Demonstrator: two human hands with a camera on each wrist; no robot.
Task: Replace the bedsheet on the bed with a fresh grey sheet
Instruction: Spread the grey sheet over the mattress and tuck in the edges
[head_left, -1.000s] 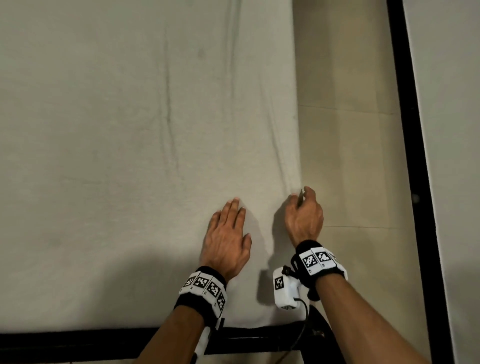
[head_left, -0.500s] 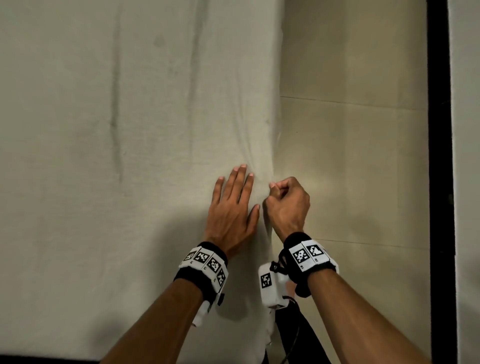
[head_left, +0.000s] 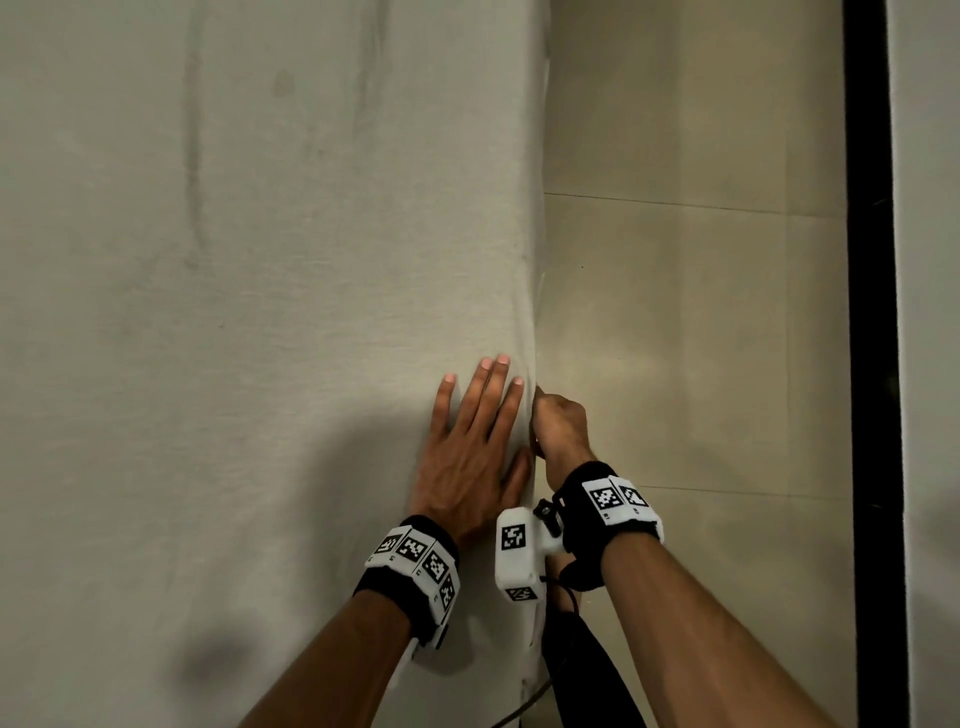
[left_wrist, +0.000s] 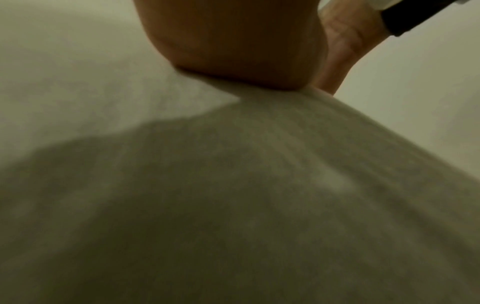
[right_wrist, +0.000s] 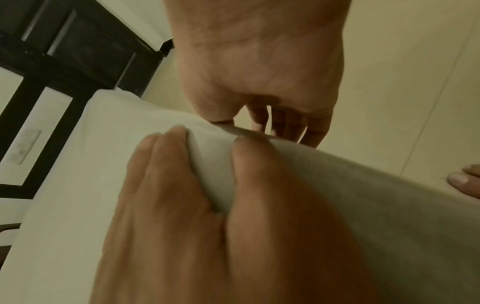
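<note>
Sheet (head_left: 260, 312) is pale grey-beige and spread over the top of the bed, covering pretty much everything out to the mattress edge, where it drops off toward the tiled floor (head_left: 691, 338). Left hand (head_left: 475, 457) is lying palm-down on the sheet right next to that edge, fingers straight and a bit fanned out, thumb tucked along the side closest to the edge, so it's just pressing flat and not grabbing anything. In the left wrist view you mostly get the heel of the palm (left_wrist: 233, 41) sitting on blurry fabric, not much else to see. Right hand (head_left: 561, 423) is just over the mattress edge, touching the left one or near enough, wrist bent and knuckles up. From the right wrist view the thumb (right_wrist: 218, 115) and the curled fingers (right_wrist: 285, 125) are pinched onto a fold of sheet at the edge, and the cloth bunches a little there. Same view shows the left fingers (right_wrist: 168, 164) from underneath-ish, lying on the sheet just beside the pinch. Both forearms come in from the near side of the bed, roughly parallel, each with a black wristband with white marker tags (head_left: 415, 561). A black bed frame (right_wrist: 64, 61) shows past the far end of the mattress edge, and a dark vertical bar (head_left: 870, 312) stands across the floor from it.
</note>
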